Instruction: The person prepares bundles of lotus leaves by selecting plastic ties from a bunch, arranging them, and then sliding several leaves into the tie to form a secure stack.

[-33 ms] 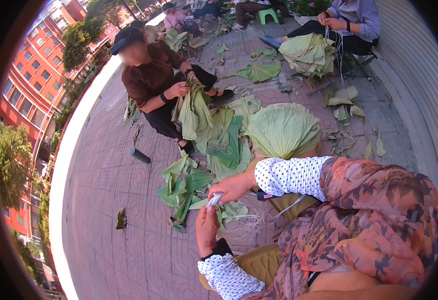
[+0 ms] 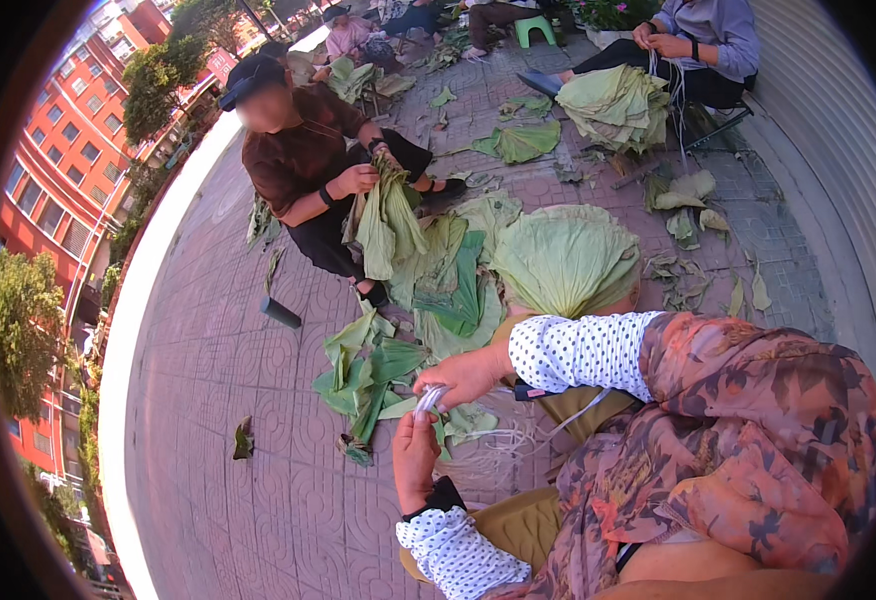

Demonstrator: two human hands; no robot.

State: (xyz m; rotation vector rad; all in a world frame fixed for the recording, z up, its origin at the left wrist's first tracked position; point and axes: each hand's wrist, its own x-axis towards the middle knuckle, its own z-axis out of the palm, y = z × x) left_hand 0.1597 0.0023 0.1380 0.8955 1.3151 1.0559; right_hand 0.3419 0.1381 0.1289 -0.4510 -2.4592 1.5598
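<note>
My left hand (image 2: 415, 460) is lower in the head view, its thumb and fingers pinched on a small looped bundle of white string (image 2: 432, 399). From above, my right hand (image 2: 466, 378) grips the same loops, so the two hands nearly meet. Loose string ends trail rightward from the hands, over the paving and toward my lap. Just beyond my hands lie crumpled green lotus leaves (image 2: 383, 370). A round stack of pale green lotus leaves (image 2: 570, 262) stands beyond my right forearm. The fingertips partly cover the loops.
A person in dark clothes (image 2: 303, 150) sits ahead, holding folded leaves (image 2: 393, 220). Another person (image 2: 713, 45) at upper right handles white strings beside a leaf pile (image 2: 618, 108). A dark cylinder (image 2: 281, 312) lies on the paving. A ribbed shutter (image 2: 828, 110) borders the right side.
</note>
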